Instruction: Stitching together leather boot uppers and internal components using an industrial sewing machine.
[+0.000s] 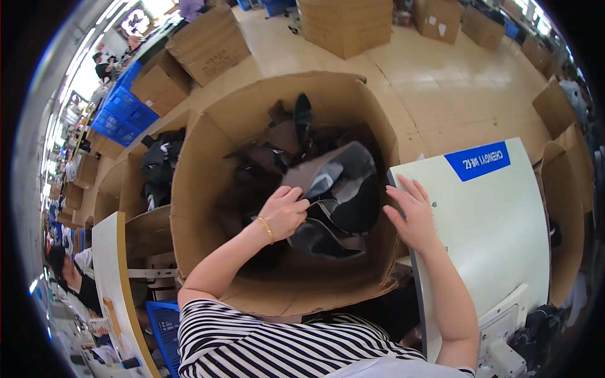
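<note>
We see work at a large open carton in which loose pieces are being handled. The left hand is closed, pinching the near-left end of a brown-and-black piece; this piece lies within the carton's walls, over the heap and toward the right edge. The right hand is open, fingers parted, at the left edge of the white bench, near its far left corner; we cannot tell how firmly it rests there. As to progress, we judge one piece to be gripped and partly separated, but not yet brought past the carton's rim. Many dark pieces remain heaped toward the carton's far edge, so we take most of the sorting or removal to be left. We cannot count the pieces, for they overlap in shadow.
</note>
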### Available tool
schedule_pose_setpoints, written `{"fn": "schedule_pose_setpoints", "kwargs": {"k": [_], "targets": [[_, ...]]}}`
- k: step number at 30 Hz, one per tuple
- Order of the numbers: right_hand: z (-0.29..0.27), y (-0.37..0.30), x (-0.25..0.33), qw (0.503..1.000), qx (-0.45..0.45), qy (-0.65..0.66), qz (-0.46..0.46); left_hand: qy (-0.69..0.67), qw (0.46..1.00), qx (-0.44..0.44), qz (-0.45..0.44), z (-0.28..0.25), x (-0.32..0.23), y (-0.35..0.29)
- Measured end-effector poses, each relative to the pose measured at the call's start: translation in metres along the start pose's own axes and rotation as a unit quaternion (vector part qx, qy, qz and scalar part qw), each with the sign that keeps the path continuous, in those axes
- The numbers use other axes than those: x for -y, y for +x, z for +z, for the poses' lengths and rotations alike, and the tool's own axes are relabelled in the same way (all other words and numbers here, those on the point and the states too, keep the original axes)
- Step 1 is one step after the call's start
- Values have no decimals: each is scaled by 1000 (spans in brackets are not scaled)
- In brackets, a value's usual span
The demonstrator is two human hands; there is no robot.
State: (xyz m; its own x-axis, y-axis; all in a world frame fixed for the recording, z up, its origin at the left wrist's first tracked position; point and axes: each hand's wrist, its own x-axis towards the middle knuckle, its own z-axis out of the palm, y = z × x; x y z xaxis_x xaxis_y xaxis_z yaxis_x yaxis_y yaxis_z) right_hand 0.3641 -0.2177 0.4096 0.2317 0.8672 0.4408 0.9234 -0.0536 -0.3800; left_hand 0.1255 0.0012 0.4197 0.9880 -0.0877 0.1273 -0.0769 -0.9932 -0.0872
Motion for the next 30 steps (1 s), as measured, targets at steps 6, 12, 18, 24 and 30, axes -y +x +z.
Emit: {"fn": "schedule_pose_setpoints", "kwargs": {"k": [6, 12, 18, 24, 30], "targets": [[-39, 9, 8, 842, -81, 480, 235, 273, 929, -224, 110, -153, -28, -2], [-142, -56, 17, 794, -168, 497, 307, 278, 866, -311, 275, -182, -68, 44], [-223, -206, 74, 726, -425, 333, 426, 63, 863, -367, 342, -163, -115, 138], [-244, -324, 164, 745, -516, -12, 422, 15, 836, -339, 431, -132, -97, 202], [-210, -385, 207, 737, -522, 33, 427, -19, 927, -256, 274, -111, -116, 246]]}}
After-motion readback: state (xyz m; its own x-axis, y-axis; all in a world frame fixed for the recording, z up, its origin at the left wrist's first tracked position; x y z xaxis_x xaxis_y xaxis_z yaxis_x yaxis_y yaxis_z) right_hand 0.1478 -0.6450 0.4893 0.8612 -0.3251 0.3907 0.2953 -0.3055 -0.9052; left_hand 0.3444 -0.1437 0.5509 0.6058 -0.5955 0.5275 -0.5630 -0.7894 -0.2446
